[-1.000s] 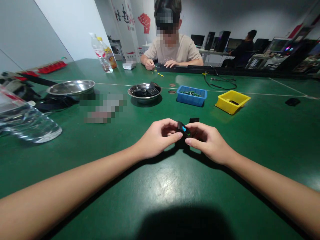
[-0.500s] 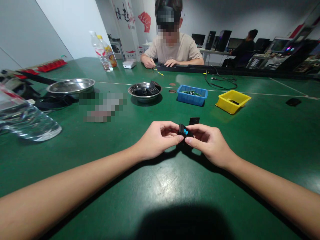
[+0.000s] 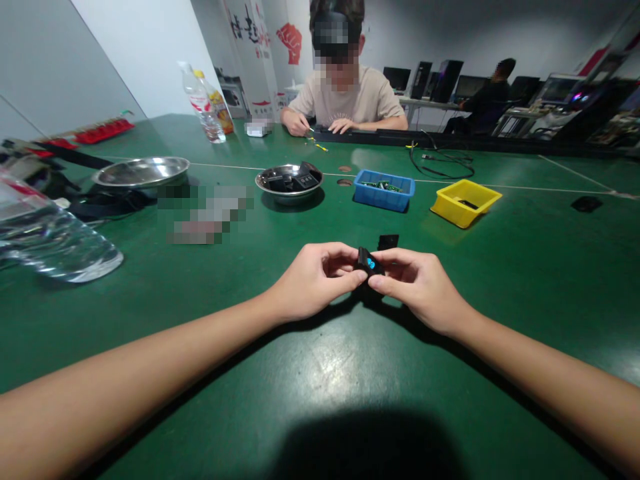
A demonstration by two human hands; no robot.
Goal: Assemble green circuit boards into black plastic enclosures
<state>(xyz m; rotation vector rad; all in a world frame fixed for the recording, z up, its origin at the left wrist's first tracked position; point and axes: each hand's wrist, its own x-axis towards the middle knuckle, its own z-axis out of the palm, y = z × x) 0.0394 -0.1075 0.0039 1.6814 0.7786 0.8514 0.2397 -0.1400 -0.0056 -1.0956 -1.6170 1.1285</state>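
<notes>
Part [image 3: 371, 263], small and black, sits pinched by half-curled left hand [image 3: 311, 281] and right hand [image 3: 427, 287]; blue bin [image 3: 381, 199] stands beyond on surface [image 3: 240, 380].

Red fist emblem [image 3: 289, 44] and illegible black characters [image 3: 244, 27] on white panels [image 3: 261, 77]

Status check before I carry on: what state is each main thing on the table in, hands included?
Left hand: closed on the black part
Right hand: closed on it too
Black part: held by both hands, blue patch showing
Flat black piece: lying beyond the right hand
Metal bowl: upright, holding black pieces
Blue bin: open, holding green boards
Yellow bin: open, dark item inside
Metal dish: face up
Yellow-capped bottle: standing, cap on
</notes>
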